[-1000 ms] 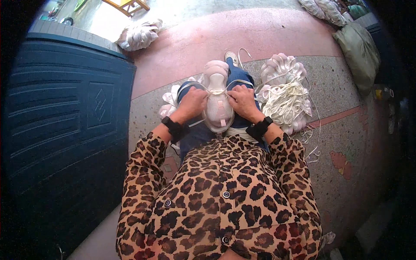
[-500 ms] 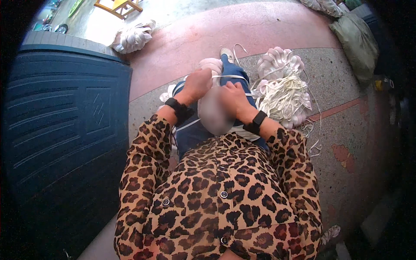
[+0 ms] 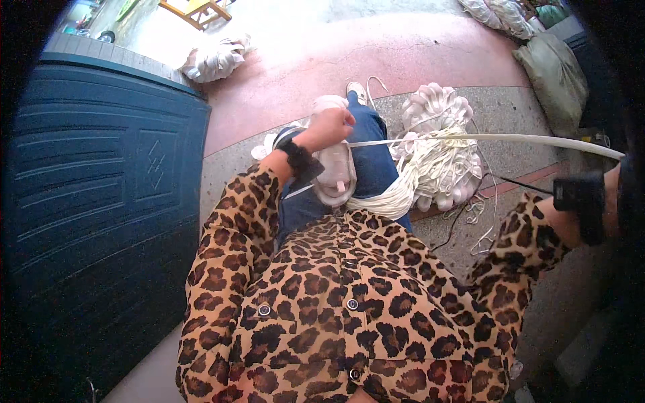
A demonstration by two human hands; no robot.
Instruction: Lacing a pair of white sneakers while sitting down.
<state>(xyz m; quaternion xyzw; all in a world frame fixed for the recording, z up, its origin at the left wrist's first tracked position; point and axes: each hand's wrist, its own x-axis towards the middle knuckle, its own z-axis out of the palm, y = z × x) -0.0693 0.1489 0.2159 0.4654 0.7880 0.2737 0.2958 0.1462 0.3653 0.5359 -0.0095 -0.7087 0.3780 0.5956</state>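
On my lap lies a pale pinkish-white padded piece with a stitched rim (image 3: 334, 176), which looks like a shoe upper. My left hand (image 3: 331, 127) is closed over its far end; what its fingers grip is hidden. A flat white lace (image 3: 510, 138) runs taut from beside that hand to the right edge. There my right hand (image 3: 615, 176) holds it, far out to the side, its fingers mostly lost in the dark rim. A bunch of white laces (image 3: 390, 199) drapes across my right thigh and joins a tangled heap (image 3: 447, 158) at my right.
Strung bundles of similar white pieces (image 3: 437, 104) lie beyond the heap. A blue panelled door (image 3: 107, 148) stands at left. Farther off are a white wrapped bundle (image 3: 216, 60), a yellow wooden stool (image 3: 195, 12) and a greenish sack (image 3: 554, 80). A black cord (image 3: 463, 208) trails near my right wrist.
My right hand has swung from beside the left hand out to the far right, drawing the lace out long. My left hand has stayed over the piece, shifting slightly right.
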